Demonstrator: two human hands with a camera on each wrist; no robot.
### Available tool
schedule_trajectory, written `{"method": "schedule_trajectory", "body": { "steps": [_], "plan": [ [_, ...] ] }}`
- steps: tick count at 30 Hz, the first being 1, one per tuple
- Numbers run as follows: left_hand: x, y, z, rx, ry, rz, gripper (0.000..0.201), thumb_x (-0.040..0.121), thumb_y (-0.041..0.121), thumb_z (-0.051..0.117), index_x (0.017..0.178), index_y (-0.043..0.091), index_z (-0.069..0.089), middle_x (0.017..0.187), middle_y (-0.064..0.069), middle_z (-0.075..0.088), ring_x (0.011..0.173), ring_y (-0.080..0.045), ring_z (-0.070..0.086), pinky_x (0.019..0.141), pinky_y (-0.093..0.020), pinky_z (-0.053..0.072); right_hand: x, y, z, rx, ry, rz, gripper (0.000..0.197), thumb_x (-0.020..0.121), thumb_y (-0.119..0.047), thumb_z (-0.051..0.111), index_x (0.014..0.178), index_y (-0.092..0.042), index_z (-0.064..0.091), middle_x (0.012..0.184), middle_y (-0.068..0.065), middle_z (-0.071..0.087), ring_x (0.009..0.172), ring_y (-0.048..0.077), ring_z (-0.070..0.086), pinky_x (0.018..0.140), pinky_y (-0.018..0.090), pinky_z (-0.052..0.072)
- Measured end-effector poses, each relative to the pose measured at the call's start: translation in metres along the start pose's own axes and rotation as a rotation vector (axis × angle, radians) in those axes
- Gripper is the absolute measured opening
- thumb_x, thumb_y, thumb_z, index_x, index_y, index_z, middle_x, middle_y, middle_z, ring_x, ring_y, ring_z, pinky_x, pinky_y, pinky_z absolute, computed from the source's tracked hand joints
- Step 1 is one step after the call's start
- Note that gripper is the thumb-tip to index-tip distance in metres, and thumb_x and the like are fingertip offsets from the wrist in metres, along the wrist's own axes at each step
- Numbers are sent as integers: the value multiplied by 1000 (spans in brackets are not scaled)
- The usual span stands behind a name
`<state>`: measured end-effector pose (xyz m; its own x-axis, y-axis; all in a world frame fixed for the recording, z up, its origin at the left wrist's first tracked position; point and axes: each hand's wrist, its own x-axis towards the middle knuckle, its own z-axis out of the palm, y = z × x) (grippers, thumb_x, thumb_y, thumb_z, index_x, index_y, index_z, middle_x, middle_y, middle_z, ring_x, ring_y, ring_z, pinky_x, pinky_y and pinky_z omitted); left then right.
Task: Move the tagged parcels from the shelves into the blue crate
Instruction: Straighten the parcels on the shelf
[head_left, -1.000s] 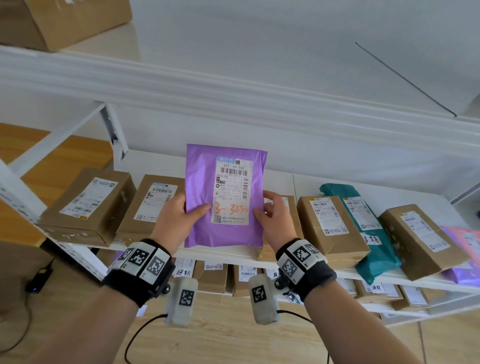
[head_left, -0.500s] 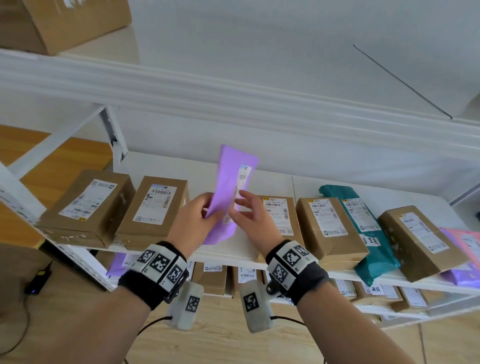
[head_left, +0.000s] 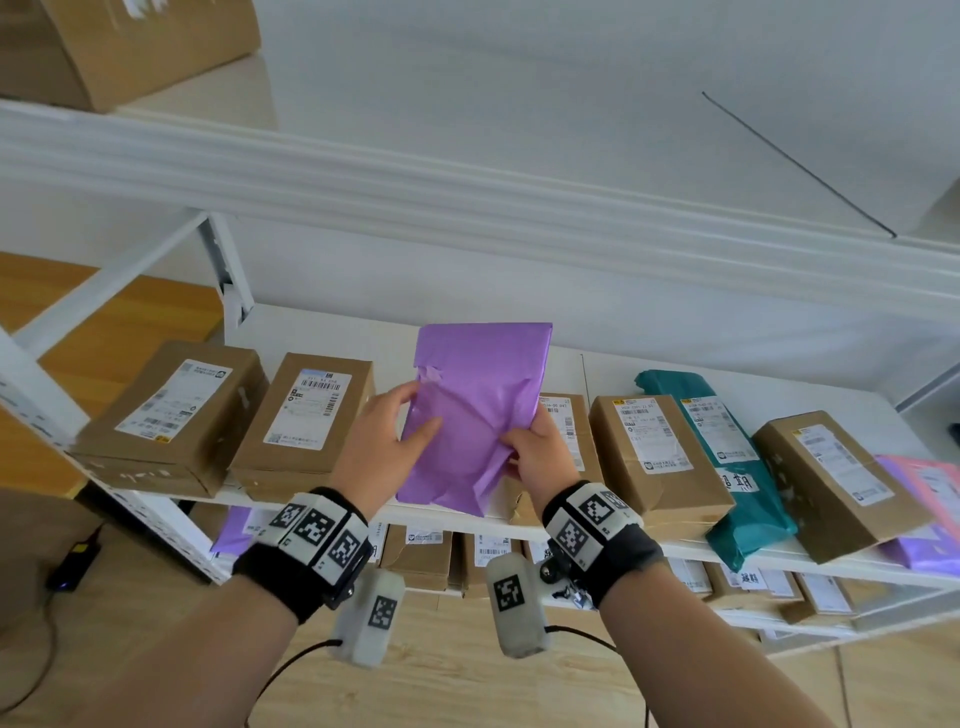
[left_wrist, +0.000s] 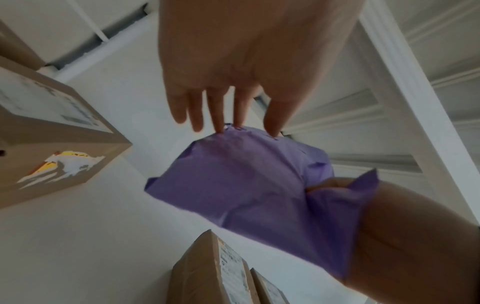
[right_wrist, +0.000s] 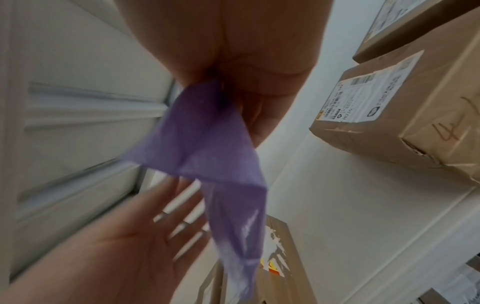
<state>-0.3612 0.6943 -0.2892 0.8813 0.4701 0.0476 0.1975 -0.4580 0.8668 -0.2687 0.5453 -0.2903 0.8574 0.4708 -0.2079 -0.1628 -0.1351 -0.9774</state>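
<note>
- My right hand (head_left: 540, 457) pinches the bottom corner of the purple bag (head_left: 478, 410). That grip carries the bag.
- My left hand (head_left: 387, 441) has straight fingers. It lies flat on the bag's side to steady it.
- The bag is up in the air in front of the shelf (head_left: 519, 522), plain side facing me. I think I am checking it for a tag.
- Behind it, brown boxes (head_left: 306, 415) and a green bag (head_left: 727, 462) sit in a row on the shelf.
- I cannot see the blue crate here.
</note>
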Motion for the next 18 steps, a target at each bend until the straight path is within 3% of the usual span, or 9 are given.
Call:
{"method": "schedule_trajectory", "body": {
  "steps": [3, 5, 8, 10, 12, 13, 15, 16, 18],
  "plan": [
    [5, -3, -2, -94, 14, -172, 56, 96, 26, 56, 146, 13, 34, 140, -3, 49, 112, -13, 51, 89, -23, 37, -3, -4, -5, -12, -17, -5, 36, 90, 11, 33, 92, -18, 55, 72, 1, 56, 62, 14, 53, 55, 23, 45],
    [7, -7, -2, -93, 28, -213, 52, 96, 21, 57, 142, 11, 38, 127, -6, 58, 103, -13, 54, 80, -22, 38, -4, -5, -6, -29, -17, -12, 35, 89, 11, 33, 87, -17, 54, 69, -1, 55, 60, 12, 52, 52, 20, 43],
    [8, -14, -2, -78, 49, -207, 40, 93, 17, 61, 131, 12, 48, 103, -1, 62, 96, -17, 61, 66, -17, 39, -5, -4, -4, -46, -2, -17, 36, 87, 12, 33, 88, -17, 55, 70, 0, 56, 61, 14, 51, 55, 23, 41],
    [7, -15, -2, -73, 59, -211, 38, 93, 18, 62, 128, 12, 49, 98, 3, 61, 88, -12, 61, 63, -14, 38, -5, -4, -2, -40, 0, -13, 34, 87, 12, 33, 87, -15, 54, 71, 2, 54, 61, 15, 50, 56, 25, 41],
    [6, -13, -2, -70, 77, -208, 41, 91, 18, 64, 129, 12, 47, 101, 1, 62, 91, -15, 62, 62, -14, 37, -5, -4, -1, -61, 12, -13, 32, 87, 11, 34, 87, -15, 53, 73, 3, 54, 65, 17, 50, 61, 30, 42],
    [5, -11, -3, -72, 71, -210, 47, 91, 18, 65, 133, 13, 44, 108, -1, 62, 94, -15, 62, 64, -15, 38, -3, -3, 0, -88, 20, -20, 31, 87, 9, 35, 88, -16, 53, 76, 4, 55, 69, 20, 51, 64, 34, 42],
    [1, -7, -2, -78, 18, -204, 64, 89, 23, 67, 144, 16, 35, 133, -4, 53, 110, -16, 57, 83, -21, 44, 0, 1, 2, -143, 32, -35, 28, 87, 6, 36, 90, -17, 51, 82, 7, 57, 77, 26, 53, 70, 40, 44],
    [-1, -4, -2, -62, -21, -191, 71, 89, 29, 67, 148, 19, 30, 143, -2, 45, 122, -19, 51, 94, -27, 42, 1, 3, 4, -169, 29, -41, 27, 87, 5, 37, 93, -17, 51, 86, 9, 58, 80, 28, 55, 71, 42, 46],
    [-8, 4, 1, -42, -114, -146, 74, 88, 43, 63, 150, 25, 27, 151, 5, 37, 132, -17, 42, 102, -30, 37, 2, 6, 8, -224, -3, -47, 28, 87, 1, 39, 106, -16, 51, 97, 10, 62, 88, 30, 60, 73, 41, 51]
  ]
}}
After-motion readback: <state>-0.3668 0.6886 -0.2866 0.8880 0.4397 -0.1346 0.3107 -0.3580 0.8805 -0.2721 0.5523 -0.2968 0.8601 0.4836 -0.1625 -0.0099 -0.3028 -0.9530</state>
